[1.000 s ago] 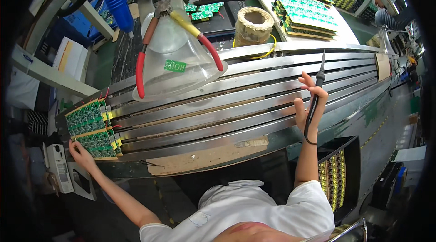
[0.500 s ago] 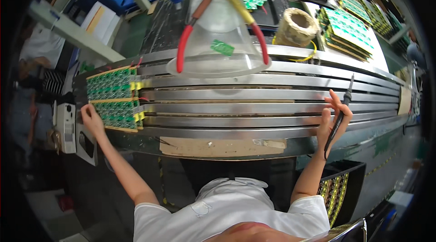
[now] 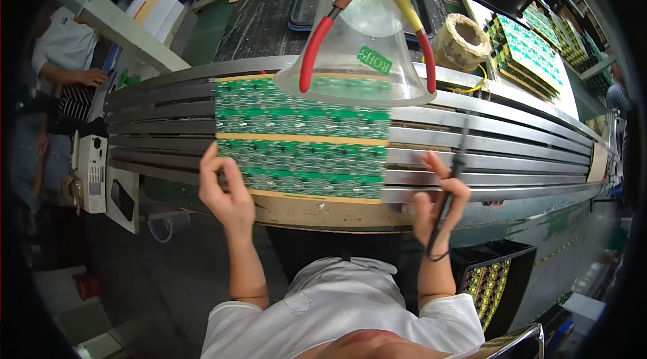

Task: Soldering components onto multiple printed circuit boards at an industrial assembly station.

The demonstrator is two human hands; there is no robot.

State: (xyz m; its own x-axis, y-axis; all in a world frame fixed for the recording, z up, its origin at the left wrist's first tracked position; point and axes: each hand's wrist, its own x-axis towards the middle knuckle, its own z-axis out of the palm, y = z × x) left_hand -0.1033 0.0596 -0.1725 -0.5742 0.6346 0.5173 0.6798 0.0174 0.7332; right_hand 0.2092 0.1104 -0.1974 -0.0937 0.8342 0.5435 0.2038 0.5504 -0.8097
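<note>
A wide panel of green circuit boards [image 3: 301, 157] with tan strips along its edges and middle lies across the metal rails in front of me. My left hand [image 3: 227, 187] is closed at the panel's left edge, thumb and fingers on its near corner. To the right of the panel, my right hand [image 3: 441, 207] grips a black soldering iron [image 3: 447, 198], tip pointing up and away; iron and fingers are slightly blurred. Above the panel's far part hangs a clear plastic funnel-shaped hood [image 3: 357, 79], hiding some of the boards. Cutters with red grips [image 3: 314, 55] hang against the hood.
Metal rails [image 3: 499, 140] run left to right. At the back right stand a roll [image 3: 461, 42] and stacked circuit board panels [image 3: 532, 55]. A black crate [image 3: 495, 285] with yellow-patterned contents is below right. Another person's hand [image 3: 93, 77] shows at far left.
The circuit board panel has come from the left end of the rails to the middle, along with my left hand. My right hand has moved left with the soldering iron. The view has shifted slightly.
</note>
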